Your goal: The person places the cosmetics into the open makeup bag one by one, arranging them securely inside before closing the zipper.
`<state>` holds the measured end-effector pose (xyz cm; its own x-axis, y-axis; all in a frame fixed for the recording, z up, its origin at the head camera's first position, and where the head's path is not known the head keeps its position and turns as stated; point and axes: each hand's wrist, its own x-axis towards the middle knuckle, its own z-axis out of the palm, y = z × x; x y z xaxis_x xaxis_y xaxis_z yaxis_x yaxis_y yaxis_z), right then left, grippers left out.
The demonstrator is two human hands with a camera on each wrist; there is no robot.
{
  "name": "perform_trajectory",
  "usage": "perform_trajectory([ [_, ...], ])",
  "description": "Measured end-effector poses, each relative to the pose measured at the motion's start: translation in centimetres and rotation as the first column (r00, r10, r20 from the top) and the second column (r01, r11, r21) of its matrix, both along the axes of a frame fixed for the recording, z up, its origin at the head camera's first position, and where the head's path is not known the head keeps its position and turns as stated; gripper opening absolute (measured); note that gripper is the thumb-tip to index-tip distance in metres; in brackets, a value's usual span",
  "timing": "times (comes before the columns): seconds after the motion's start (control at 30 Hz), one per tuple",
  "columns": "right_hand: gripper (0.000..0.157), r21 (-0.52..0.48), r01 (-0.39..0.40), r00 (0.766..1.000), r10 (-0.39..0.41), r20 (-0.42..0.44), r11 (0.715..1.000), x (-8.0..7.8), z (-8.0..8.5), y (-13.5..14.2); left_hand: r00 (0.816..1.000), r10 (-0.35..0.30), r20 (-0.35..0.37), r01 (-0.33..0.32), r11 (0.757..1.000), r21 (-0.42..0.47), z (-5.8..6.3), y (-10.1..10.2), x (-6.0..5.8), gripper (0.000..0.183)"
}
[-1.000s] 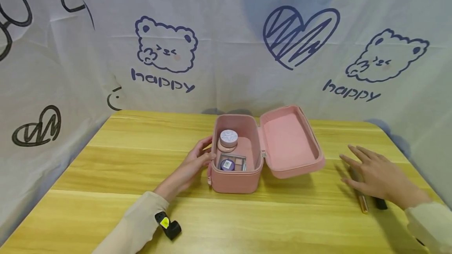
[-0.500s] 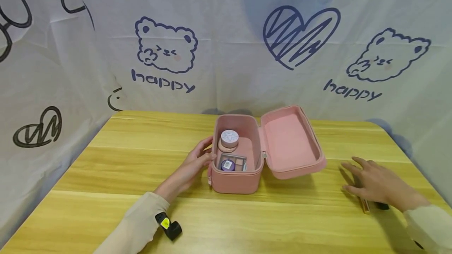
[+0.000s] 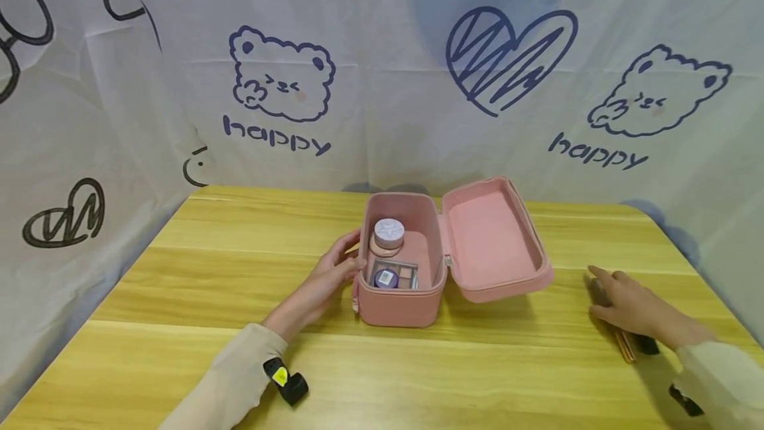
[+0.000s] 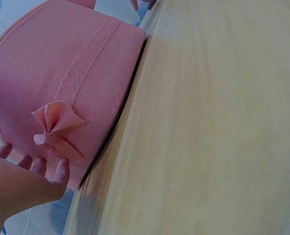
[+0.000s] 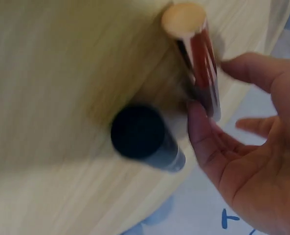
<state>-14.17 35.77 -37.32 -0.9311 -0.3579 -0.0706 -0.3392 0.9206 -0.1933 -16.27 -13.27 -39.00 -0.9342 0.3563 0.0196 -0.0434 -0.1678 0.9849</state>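
Note:
A pink cosmetic case (image 3: 398, 309) stands on the table with its lid (image 3: 495, 241) folded back to the right. My left hand (image 3: 325, 277) rests against the case's left side; in the left wrist view its fingertips touch the pink wall beside a bow (image 4: 59, 125). On the right, my right hand (image 3: 635, 307) is low over two slim cosmetic tubes. Its thumb and fingers lie on either side of the shiny copper-ended tube (image 5: 201, 63), with a gap at the thumb. The black-ended tube (image 5: 140, 132) lies beside it, outside the fingers.
Inside the case are a round jar with a white star-patterned lid (image 3: 389, 232), a flat eyeshadow palette (image 3: 406, 273) and a small purple round pot (image 3: 386, 278). A printed cloth (image 3: 388, 118) hangs behind the wooden table (image 3: 239, 377).
My right hand has lowered toward the tubes and its spread fingers have drawn closer together around the copper-ended one. My left hand and the case stay in place.

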Motion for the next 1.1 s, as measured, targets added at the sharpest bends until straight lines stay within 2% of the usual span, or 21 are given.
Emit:
perform_trajectory([
  [0.27,0.058,-0.044,0.051,0.998,-0.049,0.037,0.998,-0.5,0.1,-0.2,1.000,-0.001,0.004,0.001,1.000,-0.003,0.0,0.1,0.0,0.068],
  [0.37,0.054,-0.066,0.059,0.995,-0.053,0.083,0.996,-0.8,0.4,-0.3,1.000,0.003,0.004,-0.003,1.000,-0.002,0.1,0.1,0.0,0.068],
  [0.5,0.055,-0.090,0.082,0.985,-0.067,0.159,0.993,-0.9,0.7,-0.4,1.000,0.009,0.003,-0.009,1.000,-0.001,0.3,0.1,0.0,0.068],
  [0.73,0.055,-0.147,0.106,0.980,-0.078,0.183,0.983,-0.8,1.2,-0.9,1.000,-0.002,0.015,0.002,1.000,-0.002,0.2,0.0,-0.1,0.069],
  [0.8,0.056,-0.194,0.136,0.974,-0.095,0.207,0.972,-0.7,1.5,-1.2,1.000,-0.005,0.015,0.005,1.000,0.002,0.2,0.0,-0.1,0.068],
  [0.97,0.058,-0.338,0.238,0.953,-0.152,0.262,0.911,-0.5,2.5,-2.2,1.000,0.003,0.006,-0.003,1.000,0.002,0.2,0.1,0.0,0.069],
  [1.1,0.059,-0.393,0.249,0.959,-0.170,0.226,0.885,-0.3,3.5,-2.8,1.000,0.006,0.002,-0.006,1.000,-0.001,0.1,0.1,0.0,0.068],
])
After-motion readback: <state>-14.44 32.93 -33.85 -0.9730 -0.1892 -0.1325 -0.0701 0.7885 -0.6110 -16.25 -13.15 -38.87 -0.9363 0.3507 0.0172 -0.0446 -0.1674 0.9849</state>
